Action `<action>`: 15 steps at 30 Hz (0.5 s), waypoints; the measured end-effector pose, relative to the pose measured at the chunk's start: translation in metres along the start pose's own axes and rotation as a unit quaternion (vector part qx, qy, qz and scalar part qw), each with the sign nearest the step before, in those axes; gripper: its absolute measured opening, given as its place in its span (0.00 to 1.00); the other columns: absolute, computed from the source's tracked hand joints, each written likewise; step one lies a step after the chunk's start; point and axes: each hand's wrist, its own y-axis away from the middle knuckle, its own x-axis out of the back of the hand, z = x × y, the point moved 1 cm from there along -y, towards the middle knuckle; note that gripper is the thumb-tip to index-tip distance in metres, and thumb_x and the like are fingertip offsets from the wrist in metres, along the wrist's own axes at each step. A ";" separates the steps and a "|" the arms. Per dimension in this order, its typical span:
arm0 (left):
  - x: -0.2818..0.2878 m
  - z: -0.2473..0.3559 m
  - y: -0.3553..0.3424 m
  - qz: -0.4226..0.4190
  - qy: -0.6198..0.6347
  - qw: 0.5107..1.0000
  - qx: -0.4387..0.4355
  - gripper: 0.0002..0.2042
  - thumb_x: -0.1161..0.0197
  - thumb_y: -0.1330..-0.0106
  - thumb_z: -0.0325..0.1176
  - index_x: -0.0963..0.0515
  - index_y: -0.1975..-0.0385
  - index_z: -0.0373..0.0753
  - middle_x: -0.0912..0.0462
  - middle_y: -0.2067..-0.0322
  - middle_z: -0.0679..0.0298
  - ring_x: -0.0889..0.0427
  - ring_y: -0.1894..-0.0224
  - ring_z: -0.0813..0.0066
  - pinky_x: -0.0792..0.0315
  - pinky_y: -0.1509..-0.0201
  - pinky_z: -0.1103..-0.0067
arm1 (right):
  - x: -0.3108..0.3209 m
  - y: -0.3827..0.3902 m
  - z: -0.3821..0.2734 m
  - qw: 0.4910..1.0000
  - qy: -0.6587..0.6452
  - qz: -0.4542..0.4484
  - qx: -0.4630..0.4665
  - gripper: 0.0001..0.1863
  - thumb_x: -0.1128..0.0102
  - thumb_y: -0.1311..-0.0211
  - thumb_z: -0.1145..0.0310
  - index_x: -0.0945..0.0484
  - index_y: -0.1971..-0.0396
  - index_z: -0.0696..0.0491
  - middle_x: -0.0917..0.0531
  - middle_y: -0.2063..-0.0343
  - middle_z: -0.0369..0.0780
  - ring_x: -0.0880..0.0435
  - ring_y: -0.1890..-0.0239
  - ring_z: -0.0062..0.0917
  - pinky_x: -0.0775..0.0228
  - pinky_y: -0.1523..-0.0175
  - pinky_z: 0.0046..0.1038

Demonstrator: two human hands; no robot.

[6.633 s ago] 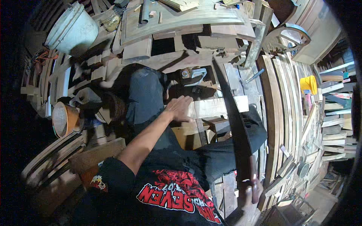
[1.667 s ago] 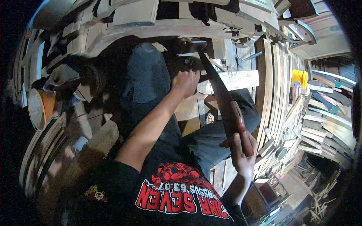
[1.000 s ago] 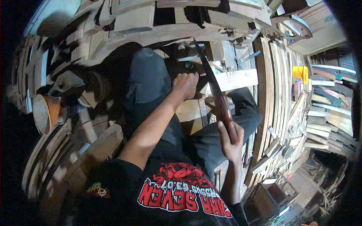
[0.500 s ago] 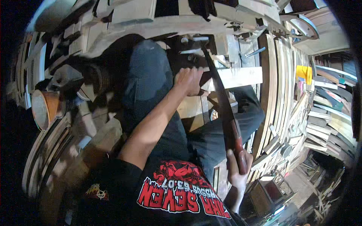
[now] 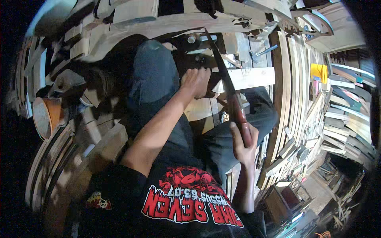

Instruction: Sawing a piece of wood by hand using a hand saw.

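My right hand (image 5: 245, 144) is wrapped round the red-brown handle of a handsaw (image 5: 221, 63). Its dark blade slants up and away, crossing a pale wooden board (image 5: 254, 78) that lies crosswise over my knees' level. My left hand (image 5: 196, 83) is closed on the board's left part, just left of the blade; that end is in shadow and partly hidden by the fingers. How deep the blade sits in the wood cannot be made out.
Beyond the board lies a blue-handled tool (image 5: 266, 50). Long wooden strips (image 5: 295, 95) run along the right side, with a yellow object (image 5: 318, 73) near them. Stacked timber (image 5: 345, 131) stands at far right. An orange, round-mouthed container (image 5: 47, 113) is at left.
My right hand has pushed the saw forward, away from my body, so its handle is now closer to the board. My left hand stays on the board.
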 end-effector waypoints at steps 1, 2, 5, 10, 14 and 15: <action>-0.003 0.003 0.002 0.001 0.006 1.000 0.009 0.30 0.28 0.43 0.51 0.25 0.50 0.33 0.18 0.56 0.49 0.16 0.52 0.49 0.23 0.47 0.61 | 0.010 -0.002 0.008 0.997 0.024 -0.074 0.031 0.16 0.30 0.36 0.64 0.24 0.61 0.60 0.23 0.70 0.39 0.27 0.69 0.19 0.32 0.63 0.26; 0.005 0.000 0.003 0.003 0.002 1.000 0.014 0.30 0.28 0.43 0.51 0.25 0.50 0.33 0.18 0.56 0.49 0.16 0.52 0.49 0.23 0.47 0.61 | 0.019 0.006 0.005 0.993 0.032 -0.114 -0.013 0.16 0.30 0.36 0.65 0.24 0.59 0.61 0.23 0.70 0.40 0.26 0.69 0.20 0.32 0.63 0.27; 0.004 0.005 0.011 0.086 0.008 0.996 -0.008 0.46 0.25 0.52 0.62 0.29 0.41 0.32 0.14 0.61 0.47 0.14 0.56 0.46 0.22 0.51 0.60 | 0.062 0.043 0.001 0.990 0.046 -0.115 -0.074 0.12 0.30 0.37 0.68 0.22 0.68 0.60 0.24 0.78 0.36 0.27 0.75 0.16 0.36 0.68 0.23; 0.008 0.013 0.003 -0.002 0.014 1.000 -0.015 0.51 0.28 0.53 0.67 0.32 0.36 0.33 0.17 0.57 0.42 0.17 0.52 0.46 0.25 0.47 0.59 | 0.017 0.018 0.012 0.999 -0.015 -0.002 -0.037 0.14 0.31 0.35 0.65 0.24 0.61 0.59 0.25 0.73 0.34 0.30 0.72 0.14 0.37 0.66 0.21; -0.002 0.000 0.001 0.041 0.005 0.999 0.014 0.22 0.38 0.50 0.29 0.25 0.51 0.32 0.16 0.58 0.46 0.16 0.54 0.47 0.24 0.48 0.60 | 0.060 0.046 0.006 0.985 0.035 -0.143 -0.091 0.14 0.31 0.36 0.67 0.25 0.61 0.60 0.27 0.80 0.33 0.31 0.76 0.16 0.36 0.69 0.22; -0.002 -0.001 -0.002 0.038 0.005 0.999 -0.008 0.21 0.36 0.46 0.35 0.24 0.54 0.31 0.15 0.64 0.45 0.14 0.59 0.45 0.22 0.54 0.58 | 0.071 0.053 0.000 0.983 0.026 -0.161 -0.090 0.13 0.31 0.36 0.69 0.24 0.61 0.60 0.28 0.84 0.32 0.30 0.79 0.16 0.36 0.71 0.22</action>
